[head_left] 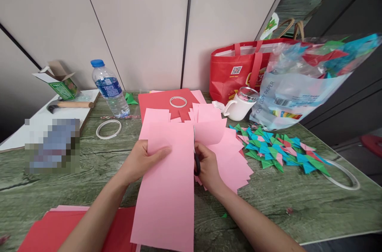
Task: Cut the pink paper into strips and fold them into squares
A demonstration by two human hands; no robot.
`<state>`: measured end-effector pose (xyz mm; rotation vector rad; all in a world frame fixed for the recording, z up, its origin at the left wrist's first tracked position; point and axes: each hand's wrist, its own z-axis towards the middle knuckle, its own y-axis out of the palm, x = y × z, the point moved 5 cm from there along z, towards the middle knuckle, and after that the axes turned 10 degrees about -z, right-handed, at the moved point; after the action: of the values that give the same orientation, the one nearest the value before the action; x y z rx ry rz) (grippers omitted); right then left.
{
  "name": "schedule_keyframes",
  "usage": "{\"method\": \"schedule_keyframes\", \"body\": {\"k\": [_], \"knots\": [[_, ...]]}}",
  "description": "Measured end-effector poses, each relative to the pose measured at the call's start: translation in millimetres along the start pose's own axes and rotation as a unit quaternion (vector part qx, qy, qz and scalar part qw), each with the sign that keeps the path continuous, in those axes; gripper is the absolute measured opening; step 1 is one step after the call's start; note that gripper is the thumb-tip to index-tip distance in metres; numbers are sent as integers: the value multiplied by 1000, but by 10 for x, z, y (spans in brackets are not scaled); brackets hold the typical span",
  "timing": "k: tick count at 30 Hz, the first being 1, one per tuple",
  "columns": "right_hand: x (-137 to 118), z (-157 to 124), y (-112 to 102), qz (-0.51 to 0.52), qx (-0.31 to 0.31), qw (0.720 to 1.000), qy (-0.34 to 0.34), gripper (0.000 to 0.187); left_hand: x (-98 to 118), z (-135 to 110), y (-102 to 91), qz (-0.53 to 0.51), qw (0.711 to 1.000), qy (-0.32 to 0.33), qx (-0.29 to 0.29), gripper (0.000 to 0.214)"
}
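Observation:
A long sheet of pink paper [167,188] is pinched in my left hand [141,162], thumb on top and fingers underneath. My right hand [207,164] grips black-handled scissors [197,162], whose blades stand at the sheet's right edge, partly hidden by the paper. To the right of the blades a pink flap [209,132] curls away. Beneath and beside my right hand, cut pink pieces [231,160] lie fanned out. Red paper [156,99] with a roll of tape [178,102] on it lies behind the sheet.
Folded coloured paper pieces [274,148] lie at right, before a stuffed plastic bag [298,93]. A white mug [240,105] stands by a red bag [222,69]. At left are a water bottle [109,89], tape roll [109,129] and hammer [71,104]. Red sheets [56,228] lie front left.

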<state>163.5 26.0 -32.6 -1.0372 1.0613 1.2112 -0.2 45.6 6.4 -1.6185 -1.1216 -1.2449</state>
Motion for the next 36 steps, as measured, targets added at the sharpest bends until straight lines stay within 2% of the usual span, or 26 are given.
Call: {"method": "schedule_keyframes", "body": {"k": [5,19,25,27,30,34,36], "knots": [[-50,27,-8,17,7,1000,-4,18,-29,2,8,22,1000,-4,-19,29],[-41,16,-18,12,11,1000,-1,18,-12,-5,23,15,1000,4,-25,27],[-104,32,-53,-28,45,999,-6,5,-34,-1,-2,7,1000,5,-19,28],[-117,28,-61,-38,39,999,7,3,-50,29,-35,-5,1000,11,2,29],[-120,-12,-36,-29,5,999,16,13,-94,91,-141,-35,996,19,80,31],[-143,-107,74,-37,-56,998,-12,28,-142,147,-256,-89,982,38,160,35],[-184,-150,111,-75,-57,995,-35,28,-144,161,-289,-101,976,61,183,36]]}}
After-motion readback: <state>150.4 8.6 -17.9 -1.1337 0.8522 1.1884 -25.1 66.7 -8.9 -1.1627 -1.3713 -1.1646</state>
